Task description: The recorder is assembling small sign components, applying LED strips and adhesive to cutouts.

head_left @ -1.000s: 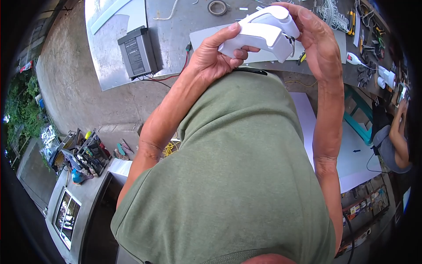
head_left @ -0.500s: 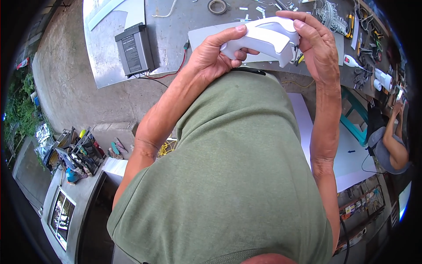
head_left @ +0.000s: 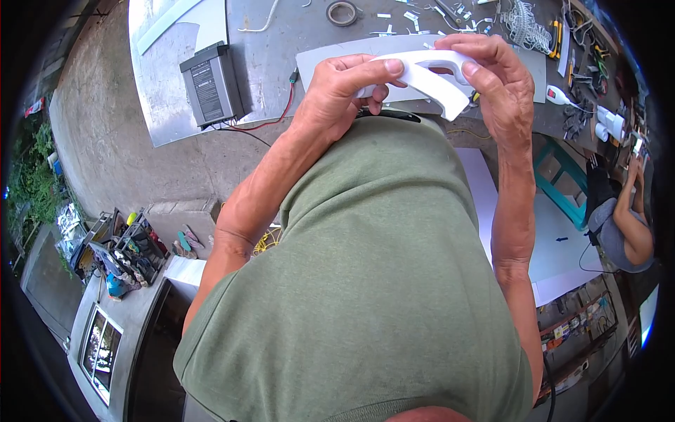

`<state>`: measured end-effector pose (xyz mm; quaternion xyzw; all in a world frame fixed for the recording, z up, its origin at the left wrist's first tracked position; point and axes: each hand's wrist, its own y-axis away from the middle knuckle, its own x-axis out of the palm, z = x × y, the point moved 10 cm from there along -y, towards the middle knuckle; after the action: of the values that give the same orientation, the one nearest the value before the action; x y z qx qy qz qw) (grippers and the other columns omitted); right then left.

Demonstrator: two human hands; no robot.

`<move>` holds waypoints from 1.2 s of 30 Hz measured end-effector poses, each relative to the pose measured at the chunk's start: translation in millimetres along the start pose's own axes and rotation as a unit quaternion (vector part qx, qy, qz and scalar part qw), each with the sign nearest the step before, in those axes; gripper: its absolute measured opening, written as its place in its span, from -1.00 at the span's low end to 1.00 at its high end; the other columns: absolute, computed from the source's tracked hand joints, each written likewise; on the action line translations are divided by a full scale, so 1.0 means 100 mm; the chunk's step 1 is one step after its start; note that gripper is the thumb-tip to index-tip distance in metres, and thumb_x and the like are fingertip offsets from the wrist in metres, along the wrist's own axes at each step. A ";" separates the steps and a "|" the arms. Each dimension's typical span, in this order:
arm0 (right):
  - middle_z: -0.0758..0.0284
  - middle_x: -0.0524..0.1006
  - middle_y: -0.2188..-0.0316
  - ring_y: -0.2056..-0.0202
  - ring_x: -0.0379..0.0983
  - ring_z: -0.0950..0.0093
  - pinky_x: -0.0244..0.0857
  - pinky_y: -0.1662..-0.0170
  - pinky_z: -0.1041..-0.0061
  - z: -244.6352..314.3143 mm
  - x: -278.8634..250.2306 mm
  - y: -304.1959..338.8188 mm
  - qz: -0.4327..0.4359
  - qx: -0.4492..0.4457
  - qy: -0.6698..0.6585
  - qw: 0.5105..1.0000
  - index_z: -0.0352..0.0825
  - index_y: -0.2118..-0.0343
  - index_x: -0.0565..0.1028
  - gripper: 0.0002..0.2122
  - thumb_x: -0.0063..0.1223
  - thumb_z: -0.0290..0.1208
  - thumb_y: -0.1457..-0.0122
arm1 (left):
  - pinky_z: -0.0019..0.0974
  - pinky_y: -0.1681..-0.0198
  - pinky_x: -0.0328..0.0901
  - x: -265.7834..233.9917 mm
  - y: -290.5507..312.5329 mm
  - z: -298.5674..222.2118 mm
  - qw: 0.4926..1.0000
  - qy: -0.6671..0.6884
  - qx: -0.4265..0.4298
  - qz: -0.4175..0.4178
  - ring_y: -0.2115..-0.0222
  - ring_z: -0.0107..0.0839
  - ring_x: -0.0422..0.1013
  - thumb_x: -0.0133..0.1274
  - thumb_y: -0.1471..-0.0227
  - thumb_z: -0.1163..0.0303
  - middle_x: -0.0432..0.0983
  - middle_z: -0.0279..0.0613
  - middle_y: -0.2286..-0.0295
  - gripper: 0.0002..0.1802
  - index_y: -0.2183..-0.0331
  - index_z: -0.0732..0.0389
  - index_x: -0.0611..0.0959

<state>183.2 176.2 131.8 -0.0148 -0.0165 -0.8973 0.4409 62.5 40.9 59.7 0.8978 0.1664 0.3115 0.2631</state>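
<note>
**Two hands on one white cutout**

Both hands hold a flat white foam piece (head_left: 429,74) above the grey bench (head_left: 281,42), toward twelve o'clock in the view. The left hand (head_left: 341,95) pinches its left end: the thumb lies along the top edge, nail up, and the other fingers curl under, closed tight on the foam. The right hand (head_left: 499,84) grips the right end, fingers (head_left: 467,49) bent over the top and the thumb pressing the face near a curved slot cut in the piece. The pointed lower corner of the foam sticks out toward five o'clock, between the hands. On the bench, a dark box (head_left: 211,84) with a red wire sits at ten o'clock from the left hand, a tape roll (head_left: 342,12) at twelve. Another person (head_left: 626,225) sits at three o'clock, well apart.
</note>
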 end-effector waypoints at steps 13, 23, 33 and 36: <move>0.10 0.56 0.17 0.11 0.54 0.18 0.47 0.12 0.27 1.01 0.34 0.41 0.066 -0.249 0.122 0.958 -0.31 0.28 0.57 -0.73 0.24 -0.64 0.13 | -0.33 0.11 0.45 0.34 0.50 -0.69 0.924 -0.251 0.274 0.094 0.24 -0.32 0.58 0.52 0.48 0.36 0.64 0.01 0.24 -0.23 0.11 0.41 0.65; 0.25 0.58 0.19 0.15 0.53 0.23 0.47 0.14 0.33 0.94 0.41 0.72 0.023 -0.182 0.162 0.970 -0.17 0.30 0.65 -0.68 0.33 -0.57 0.22 | -0.38 0.26 0.46 0.56 0.74 -0.77 0.867 -0.364 0.318 0.123 0.32 -0.32 0.62 0.57 0.51 0.24 0.67 -0.05 0.31 -0.26 0.16 0.29 0.70; 0.27 0.57 0.21 0.14 0.50 0.24 0.46 0.10 0.27 1.00 0.49 0.72 0.015 -0.147 0.232 0.961 -0.30 0.34 0.63 -0.69 0.34 -0.60 0.27 | -0.41 0.32 0.47 0.65 0.83 -0.79 0.839 -0.410 0.344 0.097 0.35 -0.34 0.62 0.56 0.47 0.24 0.67 -0.02 0.31 -0.25 0.15 0.33 0.68; 0.27 0.56 0.21 0.14 0.50 0.24 0.45 0.08 0.23 1.03 0.52 0.75 0.012 -0.136 0.250 0.959 -0.33 0.37 0.59 -0.71 0.34 -0.62 0.27 | -0.42 0.33 0.47 0.69 0.89 -0.81 0.834 -0.422 0.342 0.097 0.36 -0.35 0.62 0.55 0.45 0.23 0.66 -0.02 0.31 -0.26 0.14 0.32 0.68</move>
<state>211.7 93.6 237.6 0.1494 0.2167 -0.8606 0.4360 74.0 31.2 197.3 0.9863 0.0477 -0.1504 -0.0475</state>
